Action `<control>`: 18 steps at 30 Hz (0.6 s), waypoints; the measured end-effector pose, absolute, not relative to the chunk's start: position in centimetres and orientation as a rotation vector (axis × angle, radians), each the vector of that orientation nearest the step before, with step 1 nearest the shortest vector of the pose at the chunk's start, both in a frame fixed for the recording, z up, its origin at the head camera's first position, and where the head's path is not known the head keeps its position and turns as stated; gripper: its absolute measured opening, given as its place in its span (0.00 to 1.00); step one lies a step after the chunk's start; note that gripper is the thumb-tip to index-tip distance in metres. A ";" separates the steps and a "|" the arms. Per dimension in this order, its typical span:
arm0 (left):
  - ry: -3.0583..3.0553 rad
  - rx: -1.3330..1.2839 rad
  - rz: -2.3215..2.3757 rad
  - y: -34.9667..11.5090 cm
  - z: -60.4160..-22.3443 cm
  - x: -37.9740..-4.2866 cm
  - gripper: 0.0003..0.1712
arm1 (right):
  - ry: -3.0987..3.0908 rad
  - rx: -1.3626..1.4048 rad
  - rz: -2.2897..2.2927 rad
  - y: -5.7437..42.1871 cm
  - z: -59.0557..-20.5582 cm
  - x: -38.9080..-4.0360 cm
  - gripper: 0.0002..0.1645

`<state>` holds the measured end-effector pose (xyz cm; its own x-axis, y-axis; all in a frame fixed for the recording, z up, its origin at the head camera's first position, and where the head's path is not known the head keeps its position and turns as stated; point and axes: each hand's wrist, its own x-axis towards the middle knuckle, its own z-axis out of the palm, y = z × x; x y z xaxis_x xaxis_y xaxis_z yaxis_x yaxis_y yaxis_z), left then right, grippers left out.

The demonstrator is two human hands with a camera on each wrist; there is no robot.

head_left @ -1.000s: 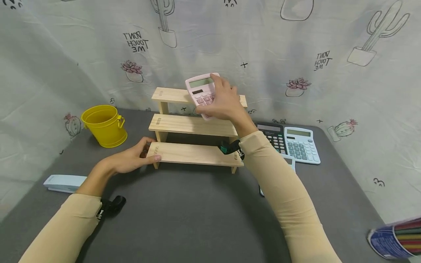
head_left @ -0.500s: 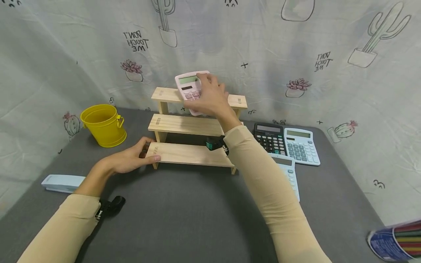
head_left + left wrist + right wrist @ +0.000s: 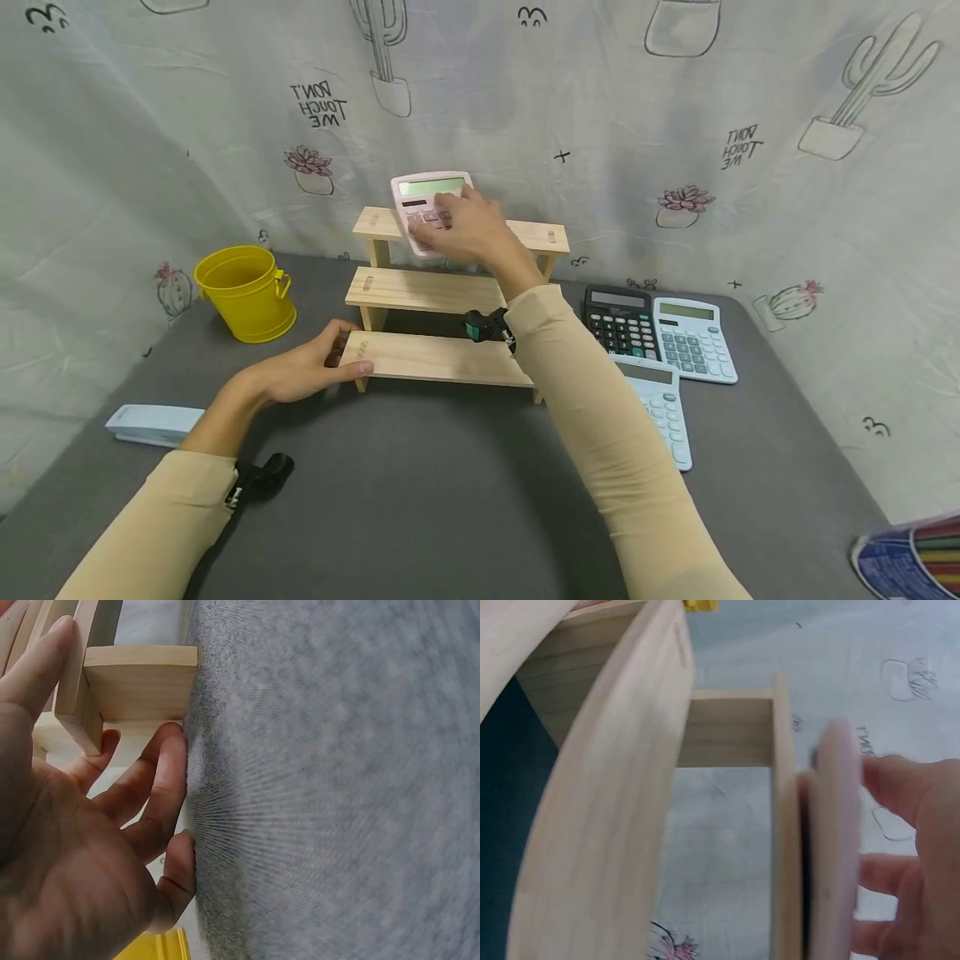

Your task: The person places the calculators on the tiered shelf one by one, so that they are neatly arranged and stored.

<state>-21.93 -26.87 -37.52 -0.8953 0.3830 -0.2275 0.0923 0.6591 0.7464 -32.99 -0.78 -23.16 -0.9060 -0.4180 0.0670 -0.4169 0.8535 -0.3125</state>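
Observation:
A pale pink calculator (image 3: 431, 187) lies face up over the left part of the top tier of a three-step wooden shelf (image 3: 438, 357). Fingertips of my right hand (image 3: 476, 232) rest on its keys and face, leaving its display partly visible. From the right wrist view, the calculator (image 3: 838, 847) appears edge-on, close along the top board, and the fingers touch it from one side. My left hand (image 3: 303, 367) holds the left end of the lowest tier. Its thumb lies on the board, with the other fingers bent around the end near the leg (image 3: 142, 682).
A yellow bucket (image 3: 247, 296) stands left of the shelf, and a light blue stapler-like object (image 3: 153, 422) lies nearer. On the right are a black calculator (image 3: 619, 321) and two light blue calculators (image 3: 693, 337). A can of coloured pencils (image 3: 900, 558) stands at lower right.
My right hand has carried the pink calculator leftward over the top tier. Its fingers have shifted from the calculator's edges onto its face. The left hand keeps its place on the shelf.

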 end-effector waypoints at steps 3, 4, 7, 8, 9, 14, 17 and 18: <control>2.513 0.369 1.098 -26.9 -37.5 -22.0 0.40 | 2.945 -0.763 -0.480 -0.2 -22.9 -33.2 0.39; 2.512 0.373 1.101 -26.8 -37.5 -22.0 0.39 | 2.940 -0.773 -0.474 -0.1 -22.9 -33.3 0.39; 2.514 0.386 1.097 -26.8 -37.4 -22.0 0.39 | 2.956 -0.768 -0.464 -0.1 -23.1 -33.3 0.43; 2.513 0.389 1.094 -26.9 -37.4 -22.0 0.40 | 2.972 -0.752 -0.454 -0.2 -23.3 -33.3 0.45; 2.513 0.389 1.089 -26.9 -37.4 -21.9 0.40 | 2.998 -0.737 -0.448 -0.4 -23.5 -33.2 0.45; 2.519 0.366 1.069 -27.0 -37.4 -21.6 0.41 | 3.085 -0.601 -0.442 -1.7 -24.4 -32.4 0.50; 2.520 0.360 1.073 -26.9 -37.4 -21.7 0.40 | 3.077 -0.569 -0.457 -2.0 -24.5 -32.1 0.52; 2.522 0.360 1.075 -26.9 -37.4 -21.7 0.40 | 3.063 -0.563 -0.481 -1.9 -24.5 -32.1 0.52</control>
